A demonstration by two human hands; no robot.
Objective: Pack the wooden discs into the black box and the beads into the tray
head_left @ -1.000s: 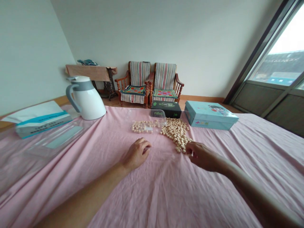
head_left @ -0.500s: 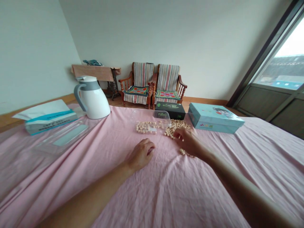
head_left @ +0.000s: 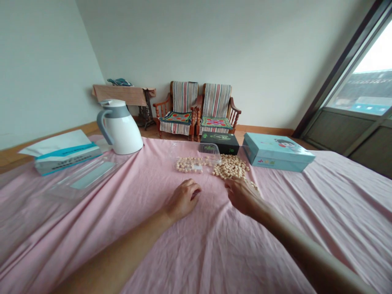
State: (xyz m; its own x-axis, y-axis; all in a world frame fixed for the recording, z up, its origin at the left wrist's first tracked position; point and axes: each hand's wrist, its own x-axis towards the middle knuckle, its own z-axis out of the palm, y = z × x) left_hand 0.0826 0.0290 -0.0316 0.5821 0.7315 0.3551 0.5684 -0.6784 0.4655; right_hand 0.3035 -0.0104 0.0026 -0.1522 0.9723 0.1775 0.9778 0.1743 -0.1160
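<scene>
From my end, through the head camera, I have both hands over a pink cloth (head_left: 196,257). My right hand (head_left: 240,194) is at the near edge of a heap of nuts (head_left: 231,164), its fingers bent and drawn together; I cannot tell whether they pinch a nut, as the back of the hand hides the tips. A few nuts show just beyond it on the right. My left hand (head_left: 183,198) rests on the cloth, left of the heap and apart from it, with fingers curled toward the thumb and a dark gap between; whether anything sits inside I cannot tell.

The heap lies to the right of a clear tub (head_left: 185,153), which has more nuts in it and a white label (head_left: 197,167) on its near side. Just behind these I see a black box (head_left: 225,140), and to the right a pale blue box (head_left: 277,157). On the left stands a white jug (head_left: 125,134) with a grey handle; nearer on that side are a tissue pack (head_left: 67,157) and a clear plastic piece (head_left: 94,174) lying flat. Two chairs (head_left: 183,98) stand against the far wall
</scene>
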